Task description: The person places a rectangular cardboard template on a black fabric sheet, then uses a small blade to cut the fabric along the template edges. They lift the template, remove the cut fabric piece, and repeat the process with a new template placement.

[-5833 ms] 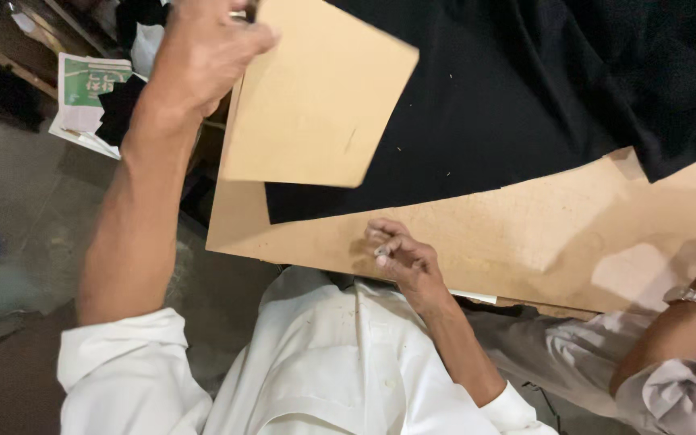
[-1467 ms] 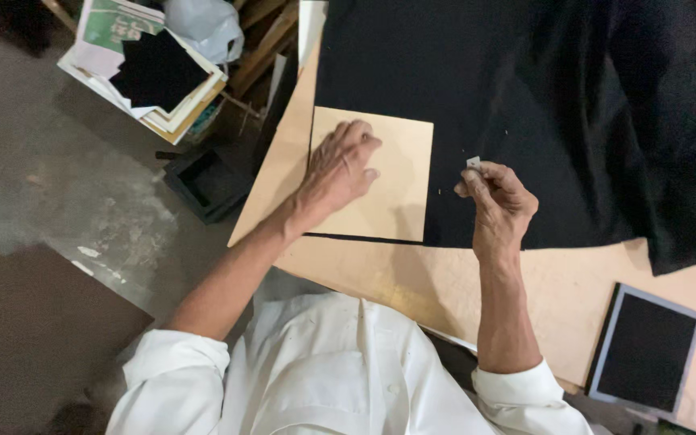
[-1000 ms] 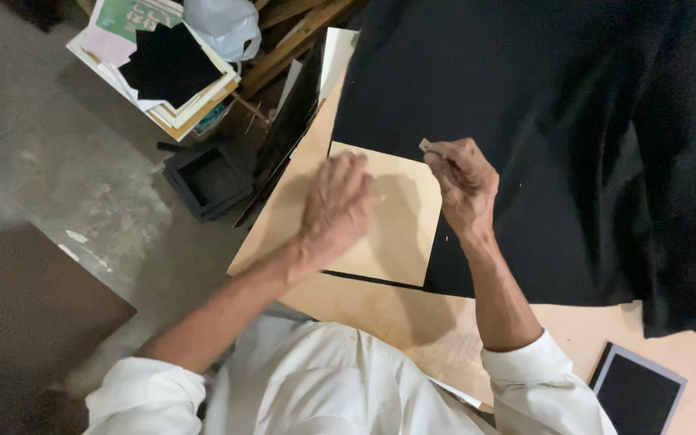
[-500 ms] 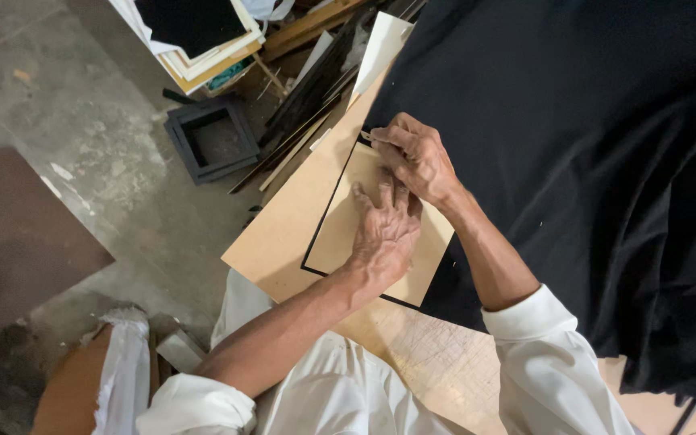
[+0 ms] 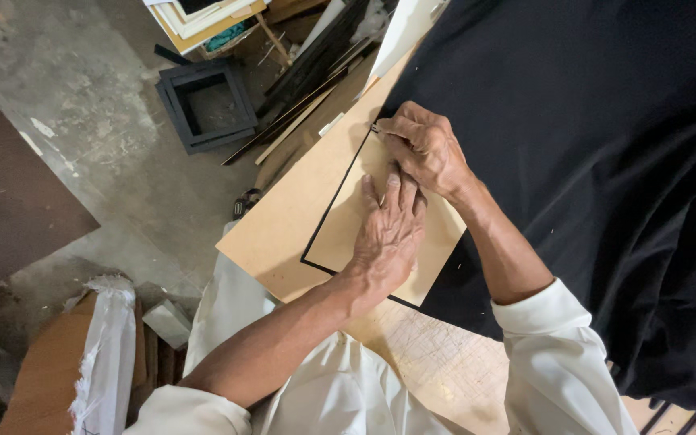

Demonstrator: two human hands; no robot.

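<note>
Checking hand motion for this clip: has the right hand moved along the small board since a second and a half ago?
Yes. The right hand went from the small board's right side on the black cloth to its top corner.

The scene is lit evenly by soft, diffuse light, with no glare seen. Only faint shadows are cast under the left hand [image 5: 388,234] and right hand [image 5: 427,149]. Detail is swallowed in the black cloth [image 5: 573,121]. Focus is held sharply throughout.
</note>
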